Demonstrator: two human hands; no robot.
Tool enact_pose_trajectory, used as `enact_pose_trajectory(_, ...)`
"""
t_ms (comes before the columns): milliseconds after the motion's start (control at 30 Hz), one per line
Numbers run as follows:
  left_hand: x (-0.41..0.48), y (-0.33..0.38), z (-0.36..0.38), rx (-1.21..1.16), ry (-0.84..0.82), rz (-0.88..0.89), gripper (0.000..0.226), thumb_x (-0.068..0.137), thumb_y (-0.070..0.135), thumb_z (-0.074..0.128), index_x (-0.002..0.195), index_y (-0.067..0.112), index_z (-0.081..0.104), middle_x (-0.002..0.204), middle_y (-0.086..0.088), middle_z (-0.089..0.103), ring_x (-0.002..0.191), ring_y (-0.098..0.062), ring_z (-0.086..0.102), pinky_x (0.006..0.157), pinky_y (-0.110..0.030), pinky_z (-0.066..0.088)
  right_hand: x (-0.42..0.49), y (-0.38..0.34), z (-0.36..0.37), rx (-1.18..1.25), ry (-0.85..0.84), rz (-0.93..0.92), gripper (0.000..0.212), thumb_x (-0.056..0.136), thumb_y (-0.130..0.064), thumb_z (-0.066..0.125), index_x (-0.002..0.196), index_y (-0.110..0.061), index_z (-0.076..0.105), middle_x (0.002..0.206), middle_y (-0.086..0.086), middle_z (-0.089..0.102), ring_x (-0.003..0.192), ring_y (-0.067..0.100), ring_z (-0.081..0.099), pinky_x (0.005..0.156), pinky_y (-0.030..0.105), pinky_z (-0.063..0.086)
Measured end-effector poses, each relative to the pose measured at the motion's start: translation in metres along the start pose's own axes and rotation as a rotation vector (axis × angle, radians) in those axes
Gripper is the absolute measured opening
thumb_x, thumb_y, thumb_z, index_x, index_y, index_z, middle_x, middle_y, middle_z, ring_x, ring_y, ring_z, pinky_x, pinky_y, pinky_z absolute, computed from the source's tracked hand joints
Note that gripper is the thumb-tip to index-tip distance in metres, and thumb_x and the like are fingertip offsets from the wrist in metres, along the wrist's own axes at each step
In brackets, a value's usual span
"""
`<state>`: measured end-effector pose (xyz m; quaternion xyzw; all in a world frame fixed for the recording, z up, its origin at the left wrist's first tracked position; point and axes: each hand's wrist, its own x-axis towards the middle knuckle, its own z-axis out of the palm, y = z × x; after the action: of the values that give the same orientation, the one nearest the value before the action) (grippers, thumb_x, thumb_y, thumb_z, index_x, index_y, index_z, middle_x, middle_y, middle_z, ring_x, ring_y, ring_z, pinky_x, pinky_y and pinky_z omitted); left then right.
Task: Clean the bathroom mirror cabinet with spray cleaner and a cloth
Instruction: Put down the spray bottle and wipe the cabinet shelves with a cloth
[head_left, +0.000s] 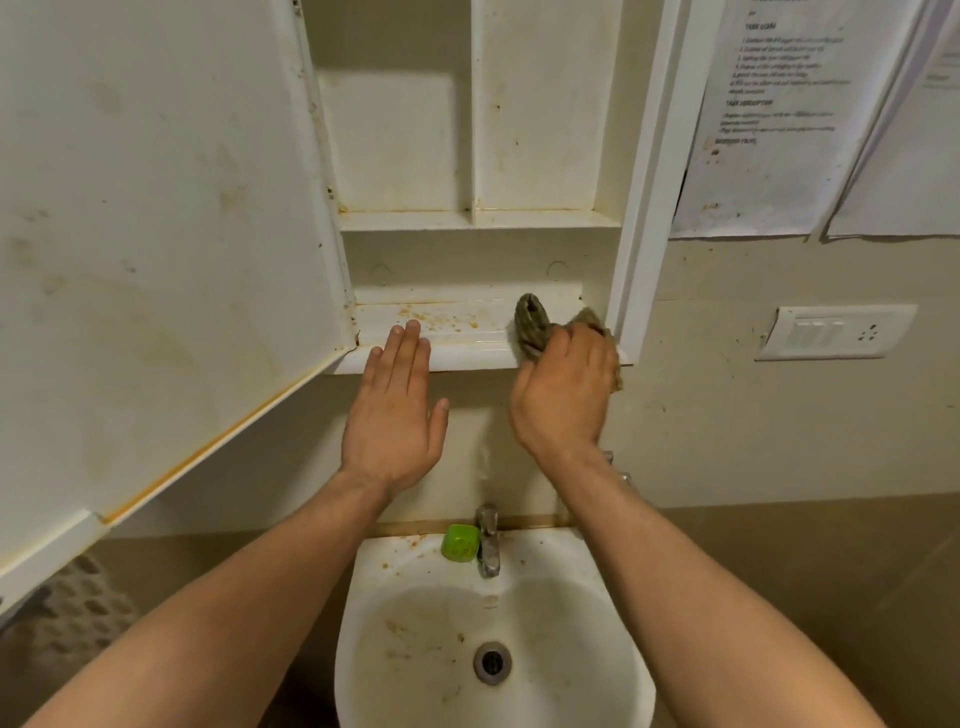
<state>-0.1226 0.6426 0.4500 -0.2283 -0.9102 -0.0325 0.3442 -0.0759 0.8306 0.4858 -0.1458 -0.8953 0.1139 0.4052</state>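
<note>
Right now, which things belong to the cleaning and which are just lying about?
In the job: crumpled olive-brown cloth, gripped by the right hand; left hand touching the stained white cabinet ledge; open white cabinet door.
Lying about: small green object; metal tap; white ceramic sink; printed wall papers.

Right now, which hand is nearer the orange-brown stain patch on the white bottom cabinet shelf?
Left. The left hand has fingertips on the shelf edge beside the stain patch; the right hand grips a brown cloth at the shelf's right end.
</note>
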Motion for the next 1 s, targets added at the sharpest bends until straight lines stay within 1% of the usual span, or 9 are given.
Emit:
enact_pose_trajectory(100,0.001,0.001,-0.002,-0.032,0.008,-0.001,0.075,0.100,0.042,0.034,0.159,-0.003,0.024,0.170,-0.019,0.013,0.159,-0.031,0.006,0.129,-0.049,0.011,-0.005,-0.020,-0.001,0.130,-0.101,-0.280,0.036,0.082,-0.028,0.052,0.111,-0.010,0.065,0.110,0.010,0.064,0.108,0.029,0.056,0.103,0.043,0.042)
enact_pose_trajectory(200,0.002,-0.001,-0.002,-0.013,-0.008,0.004,0.074,0.101,0.043,0.034,0.160,-0.001,0.023,0.171,-0.018,0.010,0.159,-0.029,0.003,0.129,-0.049,0.010,0.017,0.007,-0.019,0.001,-0.168,-0.485,0.038,0.081,-0.035,0.052,0.111,-0.014,0.065,0.107,0.007,0.063,0.100,0.027,0.057,0.105,0.042,0.039)
enact_pose_trajectory(267,0.001,-0.006,-0.002,0.018,-0.028,0.016,0.073,0.102,0.045,0.030,0.161,0.003,0.020,0.172,-0.015,0.006,0.160,-0.027,-0.002,0.129,-0.048,0.007,0.035,0.040,-0.029,-0.218,-0.173,-0.463,0.037,0.083,-0.040,0.048,0.108,-0.015,0.062,0.104,0.007,0.063,0.098,0.028,0.059,0.114,0.046,0.034)
enact_pose_trajectory(367,0.000,-0.011,-0.002,0.027,-0.032,0.021,0.073,0.103,0.046,0.029,0.162,0.005,0.018,0.172,-0.013,0.005,0.160,-0.026,-0.002,0.129,-0.047,0.004,0.036,0.069,-0.032,-0.429,-0.158,-0.451,0.041,0.088,-0.039,0.049,0.114,-0.009,0.059,0.114,0.016,0.064,0.109,0.034,0.059,0.122,0.050,0.025)
enact_pose_trajectory(500,0.000,-0.006,-0.005,-0.004,-0.021,0.008,0.073,0.102,0.044,0.031,0.162,0.003,0.020,0.172,-0.014,0.007,0.159,-0.026,-0.001,0.129,-0.045,0.000,0.012,0.008,-0.019,-0.338,-0.142,-0.157,0.038,0.086,-0.032,0.051,0.107,-0.002,0.062,0.111,0.024,0.062,0.109,0.040,0.055,0.117,0.053,0.031)
enact_pose_trajectory(667,0.002,0.002,-0.008,-0.025,-0.021,-0.018,0.072,0.100,0.041,0.035,0.160,0.000,0.025,0.171,-0.017,0.010,0.159,-0.027,0.001,0.129,-0.045,0.002,0.006,-0.002,-0.023,-0.089,-0.206,-0.449,0.048,0.086,-0.036,0.047,0.124,-0.010,0.061,0.121,0.013,0.063,0.118,0.031,0.055,0.124,0.049,0.021)
enact_pose_trajectory(833,0.000,-0.005,-0.008,0.020,-0.040,-0.005,0.072,0.103,0.043,0.032,0.162,0.004,0.020,0.172,-0.014,0.005,0.160,-0.026,-0.002,0.129,-0.046,0.004,0.030,0.061,-0.049,-0.519,-0.229,-0.462,0.036,0.095,-0.033,0.043,0.117,-0.009,0.059,0.120,0.019,0.064,0.113,0.034,0.061,0.124,0.053,0.018)
enact_pose_trajectory(933,-0.001,-0.006,-0.010,0.000,-0.027,-0.004,0.071,0.104,0.042,0.035,0.162,0.004,0.020,0.171,-0.014,0.007,0.159,-0.026,0.000,0.129,-0.046,0.004,0.026,0.029,-0.037,-0.547,-0.223,-0.322,0.035,0.096,-0.030,0.043,0.115,-0.005,0.060,0.116,0.021,0.064,0.113,0.036,0.058,0.122,0.050,0.023)
enact_pose_trajectory(1000,-0.005,-0.006,-0.011,-0.027,-0.024,0.000,0.071,0.104,0.040,0.037,0.162,0.004,0.018,0.171,-0.014,0.006,0.159,-0.026,-0.001,0.130,-0.045,0.005,0.021,-0.004,-0.025,-0.462,-0.182,-0.253,0.034,0.093,-0.031,0.048,0.109,-0.006,0.064,0.109,0.019,0.064,0.107,0.034,0.056,0.113,0.048,0.034)
